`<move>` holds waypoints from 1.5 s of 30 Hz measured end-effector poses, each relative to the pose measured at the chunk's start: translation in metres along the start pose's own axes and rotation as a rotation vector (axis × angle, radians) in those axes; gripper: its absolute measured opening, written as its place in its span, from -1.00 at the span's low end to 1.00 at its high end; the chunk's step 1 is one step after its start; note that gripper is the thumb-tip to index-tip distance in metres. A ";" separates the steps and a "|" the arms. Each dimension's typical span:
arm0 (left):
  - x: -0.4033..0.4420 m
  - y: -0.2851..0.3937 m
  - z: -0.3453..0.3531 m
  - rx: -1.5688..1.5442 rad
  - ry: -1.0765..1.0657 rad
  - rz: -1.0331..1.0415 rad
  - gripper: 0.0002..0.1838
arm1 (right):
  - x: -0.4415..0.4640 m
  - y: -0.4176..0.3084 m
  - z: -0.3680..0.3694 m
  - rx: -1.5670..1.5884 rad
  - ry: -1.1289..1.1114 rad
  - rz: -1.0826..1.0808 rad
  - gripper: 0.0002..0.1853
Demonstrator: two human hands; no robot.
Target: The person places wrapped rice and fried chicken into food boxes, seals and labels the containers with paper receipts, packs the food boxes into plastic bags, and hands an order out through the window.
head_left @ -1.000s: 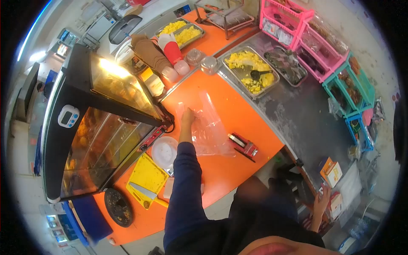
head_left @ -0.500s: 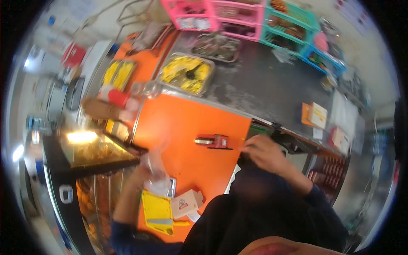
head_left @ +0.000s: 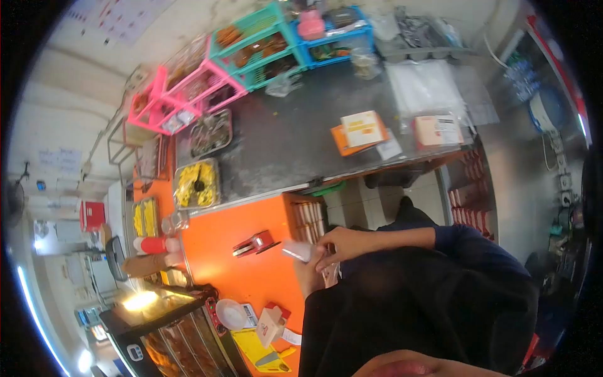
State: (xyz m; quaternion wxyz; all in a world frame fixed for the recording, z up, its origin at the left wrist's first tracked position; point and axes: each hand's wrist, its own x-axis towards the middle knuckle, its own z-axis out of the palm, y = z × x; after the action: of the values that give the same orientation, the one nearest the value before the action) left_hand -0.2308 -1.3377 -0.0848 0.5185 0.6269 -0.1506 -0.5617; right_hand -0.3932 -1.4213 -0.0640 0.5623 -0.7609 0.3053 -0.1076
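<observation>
My left hand (head_left: 309, 276) and my right hand (head_left: 342, 245) are together in front of my body, at the near edge of the orange counter (head_left: 213, 232). Between their closed fingers is a translucent plastic bag (head_left: 298, 251), its pale end sticking out to the left. Blur and the fingers hide most of it. A red stapler (head_left: 254, 244) lies on the counter just left of my hands. Farther down, a white bowl (head_left: 232, 313) sits by a small scale (head_left: 250, 315). Beside them are a printed carton box (head_left: 271, 325) and a yellow cutting board (head_left: 254, 349) with a knife (head_left: 269, 358).
A lit glass display case (head_left: 188, 342) stands at the lower left. On the dark worktop (head_left: 276, 144) are a tray of yellow food (head_left: 210, 200), an orange-and-white box (head_left: 363, 130) and clear plastic bags (head_left: 424, 88). Pink baskets (head_left: 204, 85) and green ones (head_left: 257, 47) line the wall.
My view has turned to the right. My left hand has left the scale area with the plastic and met my right hand at my front. The white bowl now shows by the scale.
</observation>
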 end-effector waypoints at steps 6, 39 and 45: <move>0.000 -0.031 0.164 0.723 0.116 0.855 -0.80 | -0.155 0.077 -0.117 -0.326 0.884 -0.250 -0.84; -0.035 -0.105 0.283 0.015 -0.476 -0.091 -0.51 | -0.375 0.151 -0.168 -0.363 0.745 0.322 -0.55; -0.017 -0.039 0.260 -0.220 -0.995 -0.541 -0.38 | -0.378 0.125 -0.140 1.695 0.556 -0.024 -0.74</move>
State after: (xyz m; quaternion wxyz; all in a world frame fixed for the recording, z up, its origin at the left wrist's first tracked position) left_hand -0.4751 -1.4334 -0.0638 0.2852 0.2460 -0.1511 -0.9140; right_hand -0.8061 -1.3333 -0.0633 0.8406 -0.0389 0.2407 -0.4837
